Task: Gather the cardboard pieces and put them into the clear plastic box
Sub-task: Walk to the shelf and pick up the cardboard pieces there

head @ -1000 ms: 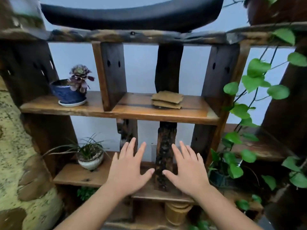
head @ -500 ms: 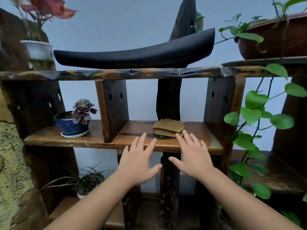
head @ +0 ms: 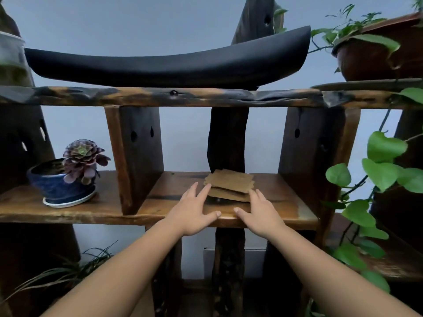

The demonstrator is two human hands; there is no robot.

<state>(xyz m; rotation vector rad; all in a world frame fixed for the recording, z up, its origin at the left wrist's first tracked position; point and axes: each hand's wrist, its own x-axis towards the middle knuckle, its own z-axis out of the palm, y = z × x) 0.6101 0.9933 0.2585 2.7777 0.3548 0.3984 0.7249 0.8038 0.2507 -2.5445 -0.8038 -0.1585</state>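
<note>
In front of me stands a rough wooden shelf unit (head: pixel 229 215), and its middle board (head: pixel 283 202) carries what I am after. To the left on that board, past a thick upright, sits a blue pot (head: pixel 57 186) with a purple succulent; green vine leaves (head: pixel 384 165) hang at the right edge of the scene. None of that is in my way.

The cardboard pieces (head: pixel 230 185) lie in a small, loosely squared stack toward the far side of the board, flat, with the top sheet skewed a little against the ones below. The stack's longer side runs left to right, across my reach, not along it.

My left hand (head: pixel 194 211) is spread flat with nothing in it, palm down near the board's front lip, and its fingertips (head: pixel 207 187) reach the stack's near-left corner; whether they touch it I cannot tell. My right hand (head: pixel 261 212) is likewise spread and empty, just off the near-right corner.

So the stack sits just beyond and between both hands, about equally close to each. I judge a two-sided pinch from left and right suits it best. The clear plastic box is nowhere in view
</note>
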